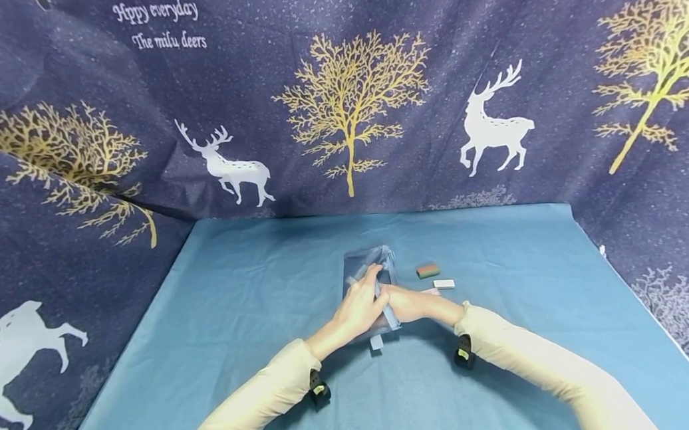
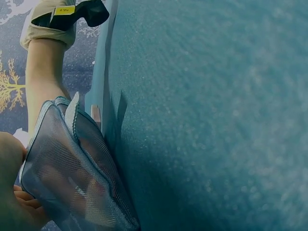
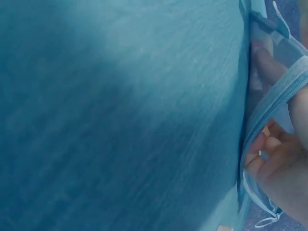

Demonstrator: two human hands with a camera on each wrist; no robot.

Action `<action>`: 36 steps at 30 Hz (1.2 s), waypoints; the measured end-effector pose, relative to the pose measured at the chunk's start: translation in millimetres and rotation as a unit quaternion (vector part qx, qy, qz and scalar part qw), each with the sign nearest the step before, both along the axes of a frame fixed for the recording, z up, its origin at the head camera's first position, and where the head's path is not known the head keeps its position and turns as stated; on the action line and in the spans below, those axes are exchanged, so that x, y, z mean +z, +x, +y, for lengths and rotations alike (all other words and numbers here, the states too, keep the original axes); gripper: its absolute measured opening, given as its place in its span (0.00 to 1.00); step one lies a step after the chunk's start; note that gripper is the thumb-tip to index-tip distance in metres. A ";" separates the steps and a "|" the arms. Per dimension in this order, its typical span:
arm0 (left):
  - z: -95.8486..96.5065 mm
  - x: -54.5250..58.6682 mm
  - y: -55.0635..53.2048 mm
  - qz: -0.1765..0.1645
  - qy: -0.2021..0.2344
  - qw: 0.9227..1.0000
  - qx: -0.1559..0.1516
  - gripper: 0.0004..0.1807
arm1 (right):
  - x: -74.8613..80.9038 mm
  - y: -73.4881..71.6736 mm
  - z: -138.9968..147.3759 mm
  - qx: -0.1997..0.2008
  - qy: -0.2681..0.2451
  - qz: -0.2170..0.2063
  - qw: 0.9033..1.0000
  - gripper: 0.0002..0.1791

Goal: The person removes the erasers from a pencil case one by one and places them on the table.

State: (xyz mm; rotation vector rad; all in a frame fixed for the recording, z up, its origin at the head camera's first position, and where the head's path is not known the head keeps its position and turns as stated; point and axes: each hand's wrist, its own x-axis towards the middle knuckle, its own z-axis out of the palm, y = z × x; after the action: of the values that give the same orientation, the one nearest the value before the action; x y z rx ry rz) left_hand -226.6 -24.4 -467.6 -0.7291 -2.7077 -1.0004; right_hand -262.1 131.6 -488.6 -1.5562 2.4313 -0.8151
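Note:
A blue-grey mesh zip pouch lies on the blue cloth, its zipped side raised and open. My left hand grips the pouch's edge; in the left wrist view the left hand is partly cut off at the frame's edge. Reaching in from the right, my right hand is partly inside the pouch. Its fingers show blurred through the mesh, and whether they hold anything is hidden. In the right wrist view, the zipper edge crosses in front of fingers. A pale tab sticks out at the pouch's near end.
Right of the pouch lie a red-and-green block, a small white block and a pinkish piece partly covered by the right hand. The blue cloth reaches back to a dark curtain printed with deer and trees.

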 end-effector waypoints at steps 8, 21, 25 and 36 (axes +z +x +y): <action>0.0 0.4 0.7 -0.009 0.009 1.000 -0.002 0.27 | 2.6 -3.1 -0.8 -0.026 -0.024 -0.052 0.998 0.13; -1.1 -1.3 0.1 -0.008 0.021 1.000 -0.010 0.27 | 6.3 -7.1 6.2 -0.101 -0.034 -0.180 0.978 0.10; -0.6 -0.3 0.4 -0.003 0.021 1.000 -0.008 0.27 | 4.9 -8.3 9.4 -0.098 -0.041 -0.168 0.980 0.08; -0.7 0.8 1.4 -0.006 0.020 1.000 -0.007 0.27 | 8.9 -5.2 8.6 -0.108 -0.030 -0.147 0.983 0.10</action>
State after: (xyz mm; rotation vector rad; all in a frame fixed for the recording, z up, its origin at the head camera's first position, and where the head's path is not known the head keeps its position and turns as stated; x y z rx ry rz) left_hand -225.3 -25.1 -466.8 -0.7379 -2.6887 -1.0630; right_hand -267.3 140.2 -479.7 -1.1069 2.3976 -1.0798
